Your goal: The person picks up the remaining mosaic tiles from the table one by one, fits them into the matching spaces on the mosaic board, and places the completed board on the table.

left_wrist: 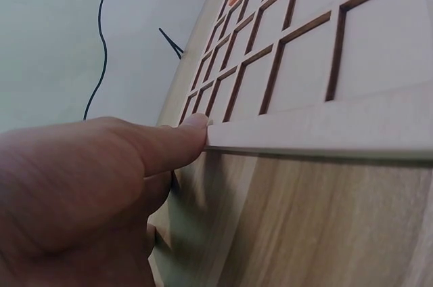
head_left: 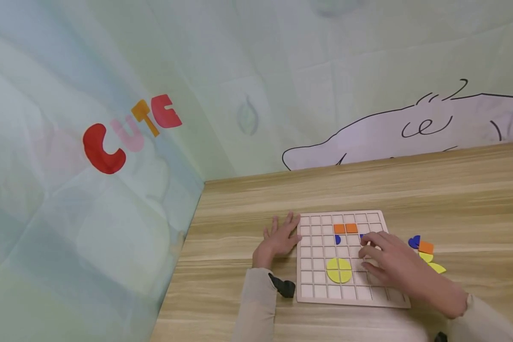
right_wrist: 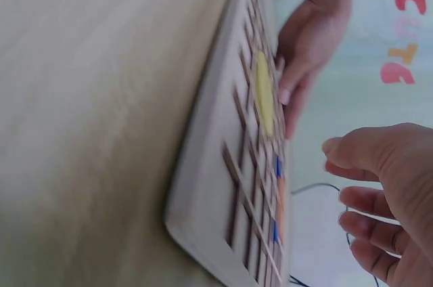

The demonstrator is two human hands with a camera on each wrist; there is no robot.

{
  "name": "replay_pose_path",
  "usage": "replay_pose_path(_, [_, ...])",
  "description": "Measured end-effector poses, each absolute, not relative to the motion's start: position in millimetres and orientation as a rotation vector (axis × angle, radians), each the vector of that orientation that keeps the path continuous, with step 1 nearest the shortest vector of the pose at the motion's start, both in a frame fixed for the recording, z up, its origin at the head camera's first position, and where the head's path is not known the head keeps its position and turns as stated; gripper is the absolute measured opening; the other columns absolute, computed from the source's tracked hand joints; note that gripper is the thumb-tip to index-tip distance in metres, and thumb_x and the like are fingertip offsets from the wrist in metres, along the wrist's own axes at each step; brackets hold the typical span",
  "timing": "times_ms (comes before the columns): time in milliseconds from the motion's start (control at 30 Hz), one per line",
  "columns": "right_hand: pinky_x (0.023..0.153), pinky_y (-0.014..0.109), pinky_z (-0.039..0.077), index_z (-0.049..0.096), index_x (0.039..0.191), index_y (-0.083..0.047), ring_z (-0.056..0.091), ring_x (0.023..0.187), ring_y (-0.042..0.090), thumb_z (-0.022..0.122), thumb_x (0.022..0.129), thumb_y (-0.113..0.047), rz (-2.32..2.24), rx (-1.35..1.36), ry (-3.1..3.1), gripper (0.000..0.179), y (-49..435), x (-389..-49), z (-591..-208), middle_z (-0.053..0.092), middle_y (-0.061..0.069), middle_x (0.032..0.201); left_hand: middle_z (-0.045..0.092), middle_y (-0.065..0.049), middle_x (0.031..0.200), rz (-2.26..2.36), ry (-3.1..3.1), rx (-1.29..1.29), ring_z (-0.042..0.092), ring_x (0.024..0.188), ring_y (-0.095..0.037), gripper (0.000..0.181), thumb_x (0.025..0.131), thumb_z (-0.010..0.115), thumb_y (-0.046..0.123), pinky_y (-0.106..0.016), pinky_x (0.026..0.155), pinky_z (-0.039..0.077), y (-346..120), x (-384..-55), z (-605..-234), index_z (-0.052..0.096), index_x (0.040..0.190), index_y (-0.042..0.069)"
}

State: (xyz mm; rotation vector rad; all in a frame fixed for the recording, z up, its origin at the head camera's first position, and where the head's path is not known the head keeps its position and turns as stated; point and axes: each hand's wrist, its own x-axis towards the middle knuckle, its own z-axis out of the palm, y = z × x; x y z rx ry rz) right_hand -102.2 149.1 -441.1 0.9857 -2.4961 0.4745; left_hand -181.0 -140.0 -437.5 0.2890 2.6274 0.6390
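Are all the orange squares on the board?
No, one orange square lies on the table to the right of the board.

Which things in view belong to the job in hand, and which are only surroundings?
Seemingly part of the job:
- grid board
- yellow circle of quarter pieces
- two orange squares on the board
- blue pieces on the board
- loose coloured pieces beside it

Surroundings:
- CUTE letters on the wall
- line drawing on the wall
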Motion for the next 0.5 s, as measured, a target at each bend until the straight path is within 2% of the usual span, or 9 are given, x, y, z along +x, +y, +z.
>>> replay_pose_path(33, [0.074,0.037,0.051,0.069,0.085,-0.019,0.056,0.091,0.018,0.084,0.066,-0.018,0.470,0.963,-2.490,0.024,152.1,-102.9,-439.2,0.062,0.001,0.100,0.005,0.005,0.162,0.639,2.628,0.288,-0.011,0.147,-0.034,0.058,0.101,0.042,0.034,-0.064,0.113,-0.005,-140.1,-180.8,-437.6,0.019,0.154,0.028])
replay_pose_path(100, [0.074,0.039,0.050,0.069,0.084,-0.017,0.056,0.090,0.020,0.075,0.082,-0.032,0.477,0.923,-2.474,0.016,158.5,-104.5,-436.6,0.062,0.003,0.098,0.005,0.005,0.162,0.635,2.630,0.287,-0.011,0.147,-0.034,0.058,0.101,0.043,0.034,-0.064,0.113,-0.005,-140.5,-180.5,-437.7,0.019,0.154,0.028])
replay_pose_path(200, [0.072,0.043,0.049,0.068,0.082,-0.015,0.057,0.086,0.023,0.042,0.097,-0.052,0.487,0.869,-2.446,0.048,167.9,-107.3,-434.4,0.062,0.005,0.096,0.005,0.004,0.162,0.636,2.630,0.286,-0.011,0.147,-0.035,0.058,0.101,0.043,0.034,-0.064,0.113,-0.005,-140.7,-179.8,-437.7,0.019,0.154,0.027])
replay_pose_path(267, [0.071,0.046,0.049,0.068,0.081,-0.013,0.058,0.085,0.025,0.016,0.097,-0.055,0.481,0.825,-2.431,0.069,174.3,-108.9,-434.7,0.062,0.007,0.095,0.005,0.004,0.162,0.638,2.630,0.285,-0.011,0.147,-0.035,0.058,0.101,0.043,0.033,-0.064,0.113,-0.005,-140.6,-179.3,-437.4,0.019,0.154,0.027])
replay_pose_path(300, [0.070,0.047,0.049,0.068,0.081,-0.012,0.059,0.084,0.026,0.014,0.097,-0.056,0.473,0.799,-2.429,0.071,177.4,-109.4,-434.9,0.062,0.008,0.094,0.005,0.004,0.162,0.639,2.629,0.285,-0.011,0.147,-0.035,0.058,0.101,0.043,0.033,-0.064,0.113,-0.005,-140.5,-179.0,-437.3,0.019,0.154,0.027])
replay_pose_path(333, [0.069,0.047,0.049,0.068,0.081,-0.011,0.059,0.083,0.027,0.015,0.097,-0.056,0.466,0.772,-2.428,0.071,180.7,-109.6,-435.7,0.062,0.009,0.094,0.005,0.004,0.162,0.642,2.629,0.284,-0.011,0.147,-0.035,0.058,0.101,0.043,0.033,-0.064,0.113,-0.005,-140.3,-178.7,-437.1,0.019,0.154,0.027])
replay_pose_path(400, [0.068,0.049,0.049,0.067,0.082,-0.009,0.059,0.082,0.031,0.042,0.097,-0.052,0.442,0.706,-2.447,0.052,187.4,-108.9,-437.2,0.063,0.012,0.094,0.004,0.005,0.162,0.641,2.630,0.282,-0.011,0.147,-0.035,0.058,0.101,0.043,0.033,-0.064,0.113,-0.006,-140.1,-178.3,-436.8,0.019,0.154,0.028])
replay_pose_path(467, [0.067,0.052,0.048,0.067,0.082,-0.007,0.059,0.083,0.035,0.066,0.086,-0.039,0.401,0.629,-2.489,0.032,193.7,-107.3,-439.0,0.063,0.016,0.094,0.004,0.005,0.162,0.638,2.633,0.281,-0.011,0.147,-0.034,0.058,0.101,0.043,0.034,-0.064,0.113,-0.005,-139.8,-178.0,-436.6,0.019,0.154,0.028])
replay_pose_path(500, [0.066,0.053,0.048,0.066,0.081,-0.006,0.058,0.082,0.037,0.074,0.077,-0.029,0.373,0.592,-2.504,0.025,196.8,-106.6,-440.3,0.062,0.017,0.094,0.004,0.005,0.162,0.637,2.634,0.280,-0.011,0.147,-0.034,0.058,0.101,0.043,0.034,-0.064,0.113,-0.005,-139.9,-177.9,-436.6,0.019,0.154,0.028])
